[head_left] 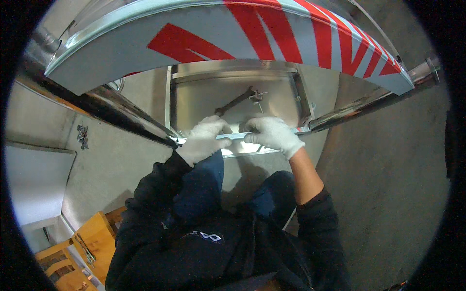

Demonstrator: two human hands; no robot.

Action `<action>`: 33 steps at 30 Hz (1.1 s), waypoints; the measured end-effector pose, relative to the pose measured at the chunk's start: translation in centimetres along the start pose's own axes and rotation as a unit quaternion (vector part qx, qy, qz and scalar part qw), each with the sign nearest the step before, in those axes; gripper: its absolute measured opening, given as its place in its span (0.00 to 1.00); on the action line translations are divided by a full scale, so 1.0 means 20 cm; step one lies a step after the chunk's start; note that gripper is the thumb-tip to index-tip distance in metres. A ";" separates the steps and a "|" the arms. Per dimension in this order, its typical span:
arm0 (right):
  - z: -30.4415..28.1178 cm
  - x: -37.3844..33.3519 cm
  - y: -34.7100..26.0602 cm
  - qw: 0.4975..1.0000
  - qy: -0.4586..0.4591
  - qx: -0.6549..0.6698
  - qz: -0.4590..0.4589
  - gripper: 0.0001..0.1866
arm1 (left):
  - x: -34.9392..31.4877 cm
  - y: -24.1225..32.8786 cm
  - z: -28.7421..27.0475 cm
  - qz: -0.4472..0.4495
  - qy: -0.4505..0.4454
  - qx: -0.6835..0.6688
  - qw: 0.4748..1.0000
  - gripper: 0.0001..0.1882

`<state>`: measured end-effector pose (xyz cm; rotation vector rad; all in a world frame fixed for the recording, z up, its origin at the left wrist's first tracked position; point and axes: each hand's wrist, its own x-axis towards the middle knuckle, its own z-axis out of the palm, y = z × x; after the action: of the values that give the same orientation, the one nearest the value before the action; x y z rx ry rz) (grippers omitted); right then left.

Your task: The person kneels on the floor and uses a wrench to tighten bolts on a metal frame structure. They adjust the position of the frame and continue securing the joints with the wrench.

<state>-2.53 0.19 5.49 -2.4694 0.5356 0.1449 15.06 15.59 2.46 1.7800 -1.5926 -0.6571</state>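
Both my hands wear white gloves and sit over a narrow metal rail (237,136) in front of me. On its left part, my left hand (203,139) has its fingers beyond the rail and its thumb on the near side. My right hand (274,135) straddles the rail farther right in the same way, with a gap between the two hands. Beyond them, a dark open-ended wrench (235,102) lies slanted in a shallow metal tray (194,94). Small metal bolts or fittings (257,97) lie by its far end.
A curved grey panel with red stripes (116,65) spans the far side. Shiny tubes run down from it at the left (131,112) and right (357,109). Small metal pieces (82,137) lie on the floor. A wooden chair (99,242) and a white panel (36,179) stand left.
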 end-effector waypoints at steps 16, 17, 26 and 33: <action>-0.01 0.12 -0.07 0.995 -0.050 -0.091 0.006 0.22 | -0.01 0.04 0.12 -0.021 0.104 0.164 0.981 0.12; -0.01 0.13 -0.06 0.995 -0.059 -0.078 0.002 0.22 | 0.00 0.03 0.12 -0.024 0.101 0.153 0.983 0.13; 0.00 0.18 0.02 0.998 -0.064 -0.001 -0.014 0.20 | 0.01 0.01 0.14 -0.042 0.115 0.107 0.987 0.13; 0.03 0.15 -0.02 0.998 -0.019 -0.038 -0.036 0.18 | -0.01 0.03 0.14 -0.021 0.125 0.118 0.985 0.13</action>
<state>0.31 -0.13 4.58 -2.5516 0.4304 0.1869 12.65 15.43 1.01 1.9837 -1.5110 -0.2571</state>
